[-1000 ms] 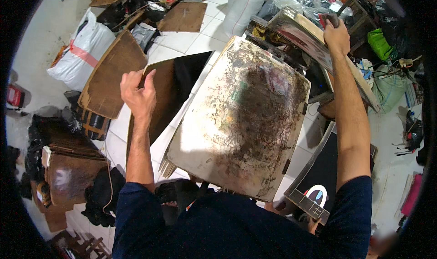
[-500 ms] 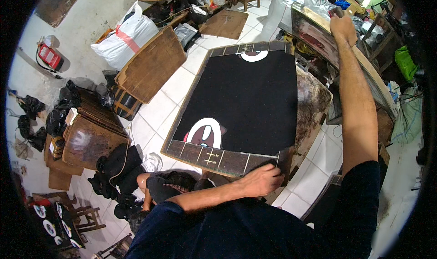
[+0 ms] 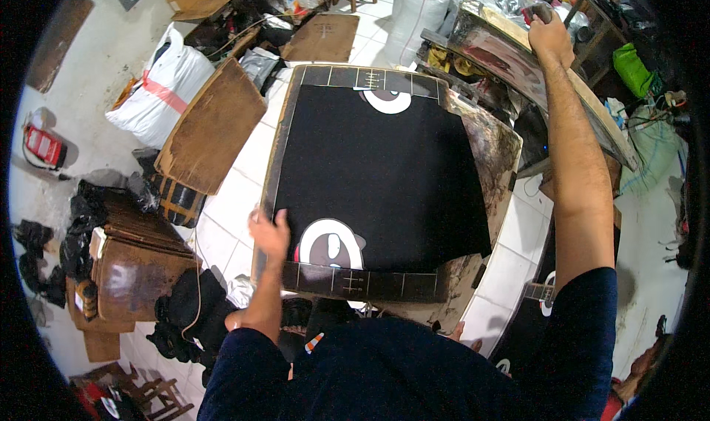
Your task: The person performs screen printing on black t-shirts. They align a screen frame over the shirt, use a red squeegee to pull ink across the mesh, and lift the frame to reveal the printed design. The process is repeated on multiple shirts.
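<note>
A board point(image 3: 330, 279) with gridded end strips carries black fabric point(image 3: 377, 170) printed with two white cartoon shapes, one at each end; it lies over a stained, mottled platen point(image 3: 495, 155). My left hand point(image 3: 268, 232), slightly blurred, is at the board's left edge with thumb and fingers apart; whether it touches is unclear. My right hand point(image 3: 551, 40) is raised at the upper right, closed on a dark handle point(image 3: 538, 13) on top of a tilted, paint-stained frame point(image 3: 495, 55).
Brown boards point(image 3: 207, 125), a white sack point(image 3: 166, 73) and stacked boards point(image 3: 140, 280) with black cloth point(image 3: 181, 317) surround me on the left. Bulky white bags point(image 3: 418, 11) stand behind the board. A fire extinguisher point(image 3: 46, 144) is by the left wall. Parts of other people point(image 3: 466, 340) show below the board.
The black fabric board has come to lie over the bare mottled platen. My left hand has moved from its near right corner to its left edge. My right hand still holds up the frame.
</note>
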Available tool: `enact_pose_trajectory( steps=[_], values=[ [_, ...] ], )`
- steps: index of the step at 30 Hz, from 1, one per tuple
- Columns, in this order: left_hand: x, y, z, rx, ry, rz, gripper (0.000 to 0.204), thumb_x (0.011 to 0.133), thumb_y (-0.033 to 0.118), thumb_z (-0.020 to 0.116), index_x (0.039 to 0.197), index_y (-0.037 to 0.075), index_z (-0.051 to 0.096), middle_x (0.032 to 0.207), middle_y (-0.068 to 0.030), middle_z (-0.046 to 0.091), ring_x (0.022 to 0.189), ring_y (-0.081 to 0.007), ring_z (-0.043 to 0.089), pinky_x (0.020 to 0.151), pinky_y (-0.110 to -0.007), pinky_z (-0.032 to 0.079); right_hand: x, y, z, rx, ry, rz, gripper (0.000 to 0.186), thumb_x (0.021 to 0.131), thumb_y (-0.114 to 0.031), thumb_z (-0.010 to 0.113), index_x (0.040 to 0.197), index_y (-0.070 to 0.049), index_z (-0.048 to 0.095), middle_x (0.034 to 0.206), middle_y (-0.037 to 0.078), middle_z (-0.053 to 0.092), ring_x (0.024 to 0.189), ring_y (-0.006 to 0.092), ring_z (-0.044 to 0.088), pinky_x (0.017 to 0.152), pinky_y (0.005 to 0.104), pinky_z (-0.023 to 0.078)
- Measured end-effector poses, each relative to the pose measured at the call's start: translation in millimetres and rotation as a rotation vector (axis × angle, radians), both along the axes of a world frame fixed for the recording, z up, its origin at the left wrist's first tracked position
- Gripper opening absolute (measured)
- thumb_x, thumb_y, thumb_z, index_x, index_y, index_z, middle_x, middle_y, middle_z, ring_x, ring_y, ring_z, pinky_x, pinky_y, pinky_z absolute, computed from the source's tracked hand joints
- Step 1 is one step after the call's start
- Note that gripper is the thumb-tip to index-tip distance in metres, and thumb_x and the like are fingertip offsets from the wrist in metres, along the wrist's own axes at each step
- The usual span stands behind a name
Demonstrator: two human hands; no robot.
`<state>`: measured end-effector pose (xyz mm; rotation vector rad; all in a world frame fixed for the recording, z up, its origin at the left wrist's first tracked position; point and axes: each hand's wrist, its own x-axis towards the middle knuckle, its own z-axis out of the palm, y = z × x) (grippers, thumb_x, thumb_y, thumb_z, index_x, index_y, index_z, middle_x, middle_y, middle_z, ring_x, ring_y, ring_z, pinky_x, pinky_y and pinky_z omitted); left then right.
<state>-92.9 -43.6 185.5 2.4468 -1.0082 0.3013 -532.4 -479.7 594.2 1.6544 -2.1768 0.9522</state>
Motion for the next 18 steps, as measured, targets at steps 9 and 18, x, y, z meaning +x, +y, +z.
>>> enact_pose_trajectory(
  steps=[9,18],
  values=[
    [89.2,2.7,9.4,0.009,0.874,-0.107,0.055,0.109,0.042,0.053,0.084,-0.005,0.067,0.068,-0.0055,0.058,0.067,-0.0171,0.051,0.064,-0.038,0.043,13.9,11.5,12.2,-0.158,-0.072,-0.120,0.033,0.093,-0.029,0.064,0.125,-0.020,0.070,0.120,0.015,0.074,0.113,0.0361,0.070,0.096,0.0476,0.054],
    [18.4,-61.8,-8.9,0.000,1.210,-0.267,0.050,0.106,0.033,0.061,0.068,0.001,0.059,0.063,0.0022,0.047,0.064,-0.0126,0.041,0.059,-0.036,0.037,29.6,31.2,10.2,-0.162,-0.103,-0.128,0.035,0.090,-0.033,0.063,0.122,-0.019,0.069,0.117,0.020,0.073,0.114,0.0429,0.066,0.097,0.0506,0.052]
  ],
)
